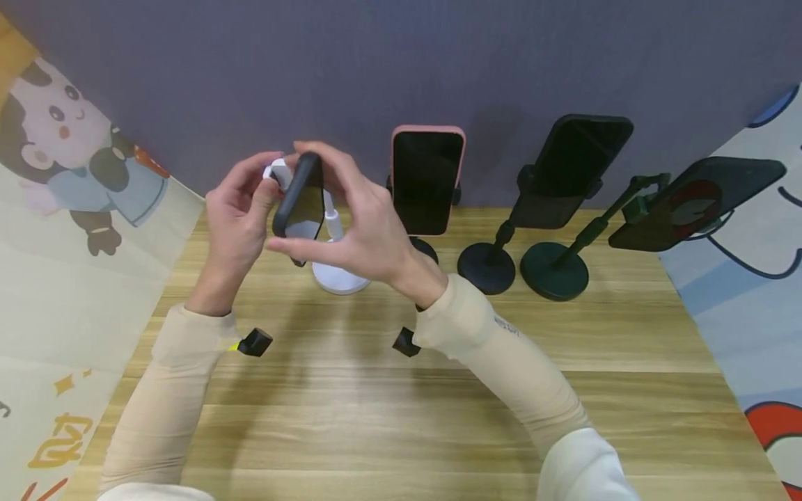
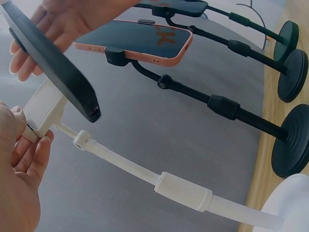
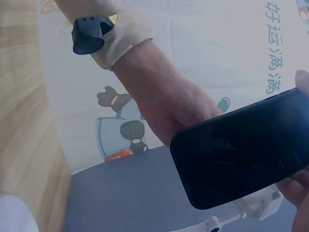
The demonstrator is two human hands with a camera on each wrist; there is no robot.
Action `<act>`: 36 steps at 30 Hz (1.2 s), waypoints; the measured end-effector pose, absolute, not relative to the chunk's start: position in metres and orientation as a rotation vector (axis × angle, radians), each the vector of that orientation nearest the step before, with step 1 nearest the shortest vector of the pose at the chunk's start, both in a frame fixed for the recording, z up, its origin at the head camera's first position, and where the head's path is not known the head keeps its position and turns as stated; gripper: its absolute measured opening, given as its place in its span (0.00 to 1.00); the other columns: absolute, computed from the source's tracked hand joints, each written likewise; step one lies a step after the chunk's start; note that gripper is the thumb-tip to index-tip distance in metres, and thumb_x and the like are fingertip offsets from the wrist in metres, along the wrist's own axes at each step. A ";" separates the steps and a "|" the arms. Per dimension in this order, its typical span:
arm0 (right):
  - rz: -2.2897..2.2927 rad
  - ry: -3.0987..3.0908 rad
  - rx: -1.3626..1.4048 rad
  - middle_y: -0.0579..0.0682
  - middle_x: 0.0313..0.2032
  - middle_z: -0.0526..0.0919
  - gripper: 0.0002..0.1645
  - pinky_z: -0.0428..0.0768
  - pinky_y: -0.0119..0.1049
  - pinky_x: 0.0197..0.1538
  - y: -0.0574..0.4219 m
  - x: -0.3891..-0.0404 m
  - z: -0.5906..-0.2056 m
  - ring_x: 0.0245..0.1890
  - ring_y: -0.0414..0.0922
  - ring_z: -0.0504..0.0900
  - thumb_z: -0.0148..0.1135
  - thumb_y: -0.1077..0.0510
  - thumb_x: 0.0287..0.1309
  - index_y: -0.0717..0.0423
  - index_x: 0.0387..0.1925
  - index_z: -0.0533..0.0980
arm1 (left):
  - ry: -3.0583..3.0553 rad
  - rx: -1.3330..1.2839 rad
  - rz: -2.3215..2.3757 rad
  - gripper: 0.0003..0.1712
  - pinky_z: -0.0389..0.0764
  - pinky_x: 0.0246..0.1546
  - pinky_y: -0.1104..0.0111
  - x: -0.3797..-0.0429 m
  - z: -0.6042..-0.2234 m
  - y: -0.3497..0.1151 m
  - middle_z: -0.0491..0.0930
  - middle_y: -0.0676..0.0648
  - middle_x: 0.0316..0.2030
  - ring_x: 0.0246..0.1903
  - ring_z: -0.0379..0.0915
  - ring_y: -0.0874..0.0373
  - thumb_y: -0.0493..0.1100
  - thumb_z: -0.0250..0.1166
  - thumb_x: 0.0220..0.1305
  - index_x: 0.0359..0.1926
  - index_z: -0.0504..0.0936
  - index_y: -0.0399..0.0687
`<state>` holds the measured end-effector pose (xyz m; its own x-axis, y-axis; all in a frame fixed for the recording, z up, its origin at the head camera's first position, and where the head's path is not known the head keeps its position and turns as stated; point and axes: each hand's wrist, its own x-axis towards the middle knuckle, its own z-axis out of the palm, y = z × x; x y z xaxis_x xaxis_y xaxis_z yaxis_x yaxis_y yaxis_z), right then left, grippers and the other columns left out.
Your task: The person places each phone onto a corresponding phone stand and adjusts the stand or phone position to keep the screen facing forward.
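A white phone stand rises at the back left, its round base (image 1: 341, 280) on the table and its clamp head (image 2: 44, 106) at the top of the arm. My left hand (image 1: 238, 207) grips that clamp between thumb and fingers. Held by its edges in my right hand (image 1: 374, 226) is a black phone (image 1: 308, 202), thumb and fingers spread along it. In the left wrist view the phone stands tilted just beside the clamp; whether they touch I cannot tell. The phone's dark screen (image 3: 241, 150) fills much of the right wrist view, partly covering the left hand.
To the right stand a pink-edged phone (image 1: 429, 182) on a black stand, a black phone (image 1: 573, 170) on another black stand (image 1: 486, 268), and a dark phone (image 1: 695, 202) on a green stand (image 1: 554, 271). A grey wall (image 1: 401, 62) closes the back of the wooden table (image 1: 376, 417).
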<state>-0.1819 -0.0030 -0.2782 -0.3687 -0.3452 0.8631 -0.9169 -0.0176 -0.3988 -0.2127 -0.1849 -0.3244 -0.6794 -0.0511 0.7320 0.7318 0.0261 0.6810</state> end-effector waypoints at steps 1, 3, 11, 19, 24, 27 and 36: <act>1.389 -1.730 1.318 0.65 0.49 0.76 0.52 0.75 0.31 0.54 -0.003 -0.180 -0.275 0.48 0.45 0.77 0.78 0.55 0.35 0.77 0.57 0.61 | -1.720 -0.693 -1.716 0.16 0.76 0.36 0.74 -0.213 -0.325 -0.185 0.83 0.46 0.37 0.30 0.74 0.57 0.31 0.59 0.61 0.49 0.79 0.28; 1.377 -1.725 1.313 0.66 0.50 0.76 0.51 0.75 0.31 0.55 -0.002 -0.180 -0.271 0.49 0.46 0.77 0.77 0.56 0.35 0.77 0.57 0.61 | -1.722 -0.686 -1.709 0.15 0.75 0.35 0.75 -0.213 -0.324 -0.185 0.83 0.46 0.37 0.30 0.73 0.58 0.29 0.58 0.61 0.49 0.78 0.27; 1.310 -1.791 1.201 0.61 0.51 0.78 0.51 0.74 0.29 0.52 -0.004 -0.193 -0.274 0.48 0.40 0.76 0.76 0.50 0.37 0.73 0.58 0.63 | -1.773 -0.644 -1.638 0.14 0.76 0.33 0.76 -0.211 -0.322 -0.182 0.83 0.49 0.37 0.31 0.74 0.57 0.27 0.56 0.62 0.49 0.78 0.26; 1.301 -1.871 1.020 0.54 0.40 0.80 0.49 0.76 0.29 0.40 -0.008 -0.190 -0.272 0.38 0.40 0.76 0.77 0.48 0.34 0.68 0.56 0.66 | -1.763 -0.656 -1.643 0.14 0.77 0.38 0.75 -0.212 -0.323 -0.181 0.83 0.47 0.39 0.35 0.76 0.56 0.29 0.57 0.62 0.48 0.80 0.32; 1.280 -1.880 0.909 0.50 0.37 0.79 0.48 0.74 0.30 0.35 -0.010 -0.189 -0.271 0.33 0.39 0.74 0.75 0.44 0.36 0.65 0.57 0.68 | -1.809 -0.657 -1.571 0.14 0.76 0.39 0.74 -0.212 -0.322 -0.181 0.83 0.49 0.40 0.37 0.77 0.54 0.30 0.57 0.62 0.49 0.80 0.33; 1.257 -1.886 0.864 0.50 0.38 0.79 0.49 0.73 0.30 0.34 -0.013 -0.187 -0.272 0.32 0.38 0.74 0.74 0.42 0.37 0.64 0.57 0.68 | -1.838 -0.644 -1.526 0.15 0.76 0.40 0.73 -0.211 -0.322 -0.182 0.82 0.53 0.40 0.38 0.77 0.55 0.29 0.57 0.62 0.49 0.79 0.31; 1.145 -1.896 0.755 0.53 0.48 0.79 0.49 0.75 0.30 0.39 -0.023 -0.188 -0.273 0.39 0.41 0.76 0.71 0.37 0.39 0.64 0.57 0.68 | -1.800 -0.660 -1.546 0.12 0.76 0.44 0.71 -0.201 -0.311 -0.175 0.81 0.54 0.39 0.39 0.74 0.54 0.26 0.56 0.61 0.45 0.78 0.22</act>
<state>-0.1878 -0.0228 -0.2727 -0.5191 -0.0916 0.8498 -0.7946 0.4179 -0.4404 -0.2011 -0.1751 -0.3109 -0.6511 -0.0456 0.7576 0.7420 0.1714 0.6481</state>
